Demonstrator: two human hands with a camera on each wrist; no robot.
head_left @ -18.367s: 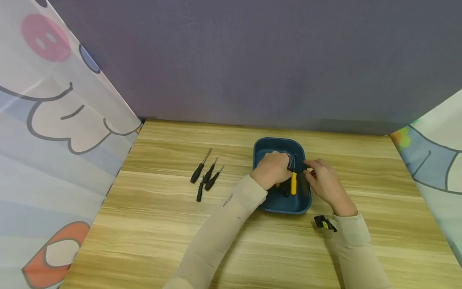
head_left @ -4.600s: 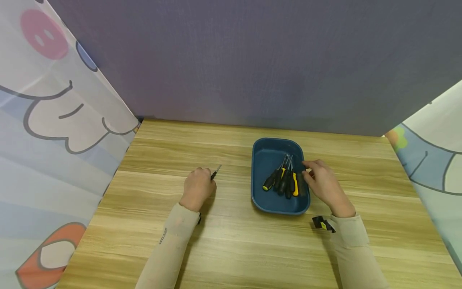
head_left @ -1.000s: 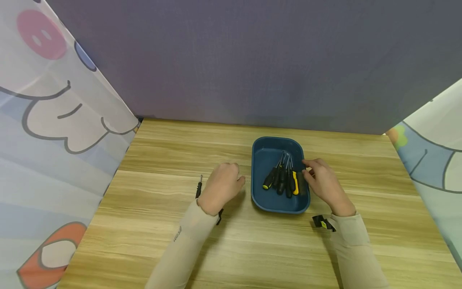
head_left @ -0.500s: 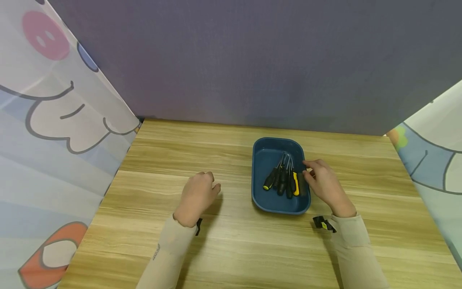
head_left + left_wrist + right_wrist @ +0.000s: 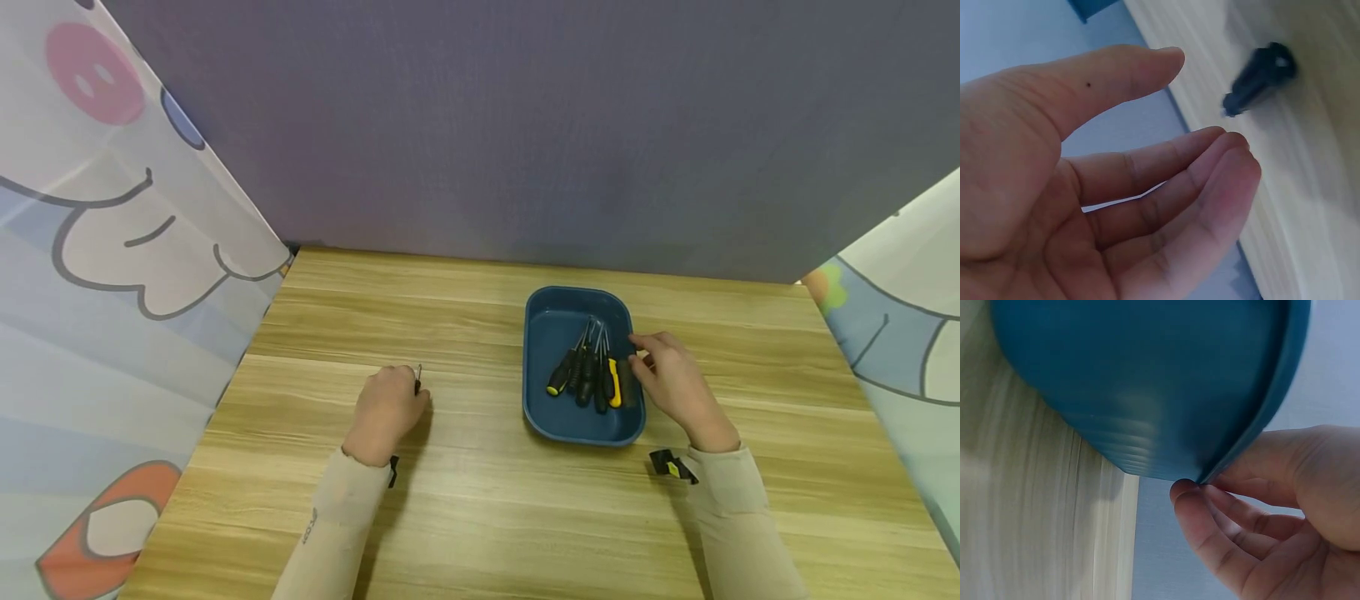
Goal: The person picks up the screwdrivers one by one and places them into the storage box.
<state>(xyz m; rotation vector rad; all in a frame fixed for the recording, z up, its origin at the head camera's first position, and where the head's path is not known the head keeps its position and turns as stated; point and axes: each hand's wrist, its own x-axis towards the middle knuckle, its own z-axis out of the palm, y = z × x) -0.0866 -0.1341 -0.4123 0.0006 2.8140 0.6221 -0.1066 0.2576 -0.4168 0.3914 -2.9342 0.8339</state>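
In the head view my left hand (image 5: 385,414) is over the left part of the table, beside a small black screwdriver (image 5: 418,382) whose shaft and upper handle show past my fingers. The left wrist view has the same screwdriver (image 5: 1260,78) lying just beyond my fingertips, with a gap between thumb and bent fingers. At the right side of a blue plastic bin (image 5: 542,421), my right hand (image 5: 678,387) holds the rim by thumb and fingertips. Close up, my right fingers (image 5: 1194,519) meet the bin's rim (image 5: 1272,394), which partly hides the thumb.
Several black and yellow-black screwdrivers (image 5: 587,379) lie bunched in the bin, shafts pointing away, along with a yellow-handled tool (image 5: 616,383). A grey panel (image 5: 525,142) rises behind the wooden table (image 5: 480,517), with printed curtains (image 5: 97,250) on both sides.
My left hand has moved left from near the bin to the last visible loose screwdriver. Several lay there much earlier; the bin now shows a fuller bunch. My right hand stays at the rim.
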